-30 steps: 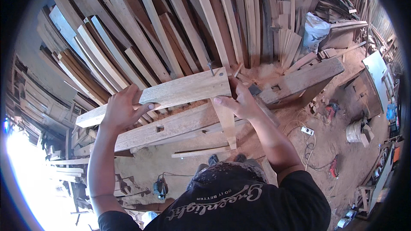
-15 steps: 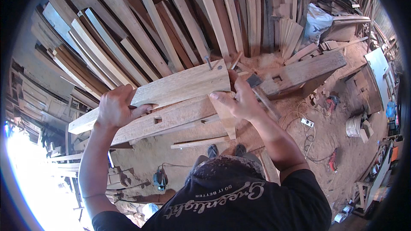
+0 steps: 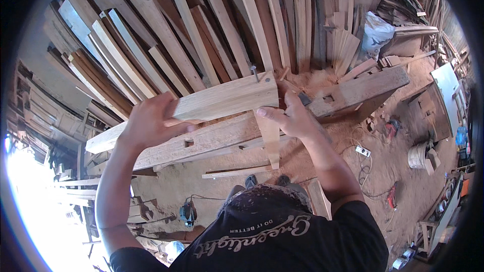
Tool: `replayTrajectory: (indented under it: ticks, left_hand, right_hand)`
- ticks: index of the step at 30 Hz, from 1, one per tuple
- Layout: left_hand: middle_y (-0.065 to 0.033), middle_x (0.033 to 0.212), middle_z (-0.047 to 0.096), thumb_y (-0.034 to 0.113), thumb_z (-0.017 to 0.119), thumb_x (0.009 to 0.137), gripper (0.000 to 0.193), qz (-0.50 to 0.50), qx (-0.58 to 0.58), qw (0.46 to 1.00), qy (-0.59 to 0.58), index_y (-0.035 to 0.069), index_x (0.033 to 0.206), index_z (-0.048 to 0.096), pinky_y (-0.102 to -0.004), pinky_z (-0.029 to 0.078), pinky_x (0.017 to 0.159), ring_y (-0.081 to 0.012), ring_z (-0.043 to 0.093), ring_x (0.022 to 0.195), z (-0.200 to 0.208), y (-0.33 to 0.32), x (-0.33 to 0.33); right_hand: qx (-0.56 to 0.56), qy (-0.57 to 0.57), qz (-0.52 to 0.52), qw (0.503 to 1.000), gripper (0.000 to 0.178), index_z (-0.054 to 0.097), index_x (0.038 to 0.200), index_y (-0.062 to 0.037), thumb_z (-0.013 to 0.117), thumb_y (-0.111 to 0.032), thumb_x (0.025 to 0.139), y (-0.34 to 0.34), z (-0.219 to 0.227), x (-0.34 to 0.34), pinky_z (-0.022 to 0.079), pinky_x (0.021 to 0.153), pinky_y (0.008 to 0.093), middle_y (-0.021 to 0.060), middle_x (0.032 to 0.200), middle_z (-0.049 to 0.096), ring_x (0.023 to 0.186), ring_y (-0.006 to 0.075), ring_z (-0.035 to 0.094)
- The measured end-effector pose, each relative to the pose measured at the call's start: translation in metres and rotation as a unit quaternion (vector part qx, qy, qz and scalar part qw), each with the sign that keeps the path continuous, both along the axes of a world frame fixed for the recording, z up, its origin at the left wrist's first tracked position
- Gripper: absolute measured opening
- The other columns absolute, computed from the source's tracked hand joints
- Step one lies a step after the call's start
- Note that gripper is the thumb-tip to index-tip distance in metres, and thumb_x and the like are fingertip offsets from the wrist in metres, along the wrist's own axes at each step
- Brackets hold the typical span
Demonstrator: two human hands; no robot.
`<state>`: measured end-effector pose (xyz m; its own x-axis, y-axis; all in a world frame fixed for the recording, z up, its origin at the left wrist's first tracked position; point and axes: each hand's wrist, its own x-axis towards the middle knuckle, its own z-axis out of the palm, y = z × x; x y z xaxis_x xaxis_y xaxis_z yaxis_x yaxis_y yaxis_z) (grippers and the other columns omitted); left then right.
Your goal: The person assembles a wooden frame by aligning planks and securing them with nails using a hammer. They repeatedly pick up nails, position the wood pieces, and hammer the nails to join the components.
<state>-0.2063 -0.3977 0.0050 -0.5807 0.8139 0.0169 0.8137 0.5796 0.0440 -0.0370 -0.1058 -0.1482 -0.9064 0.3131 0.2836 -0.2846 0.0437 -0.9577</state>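
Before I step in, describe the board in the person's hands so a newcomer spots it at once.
Find the thick beam with rectangular holes across mid-view. Just above it in the picture, held by the left hand and the right hand, is a pale board. Unlike the row of boards beyond, it runs crosswise, with a metal pin standing near its right end.

One left hand [image 3: 150, 125], one right hand [image 3: 294, 116], one pale board [image 3: 227, 96], one metal fastener [image 3: 254, 73], two feet [image 3: 250, 181], one white sack [image 3: 377, 35], one power strip [image 3: 362, 150], one bucket [image 3: 416, 156] and two red tools [image 3: 391, 198] are showing.
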Motion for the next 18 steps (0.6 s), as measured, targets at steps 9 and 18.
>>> replayTrajectory:
  ticks: [9, 18]
  left_hand:
    - [-0.0194, 0.092, 0.070, 0.061, 0.085, 0.075, 0.077, -0.152, -0.018, 0.982, -0.115, 0.001, 0.117, 0.061, -0.0503, 0.054, 0.083, -0.0419, 0.070, 0.090, 0.000, 0.094, 0.011]
    - [-0.0195, 0.089, 0.074, 0.050, 0.087, 0.080, 0.074, -0.073, -0.133, 0.985, -0.080, 0.004, 0.130, 0.056, -0.0480, 0.057, 0.080, -0.0388, 0.074, 0.085, 0.008, 0.100, 0.023]
  right_hand:
    - [0.091, -0.001, -0.019, 0.996, 0.069, 0.052, 0.142, 0.0058, 0.084, -0.027, 0.091, 0.005, 0.005, 0.005, 0.049, 0.107, 0.0385, 0.0206, 0.134, 0.066, 0.126, 0.0243, 0.062]
    - [-0.051, 0.105, -0.047, 0.992, 0.061, 0.050, 0.150, 0.0052, 0.074, -0.020, 0.099, -0.025, -0.016, 0.000, 0.049, 0.107, 0.0394, 0.0225, 0.136, 0.066, 0.126, 0.0273, 0.064]
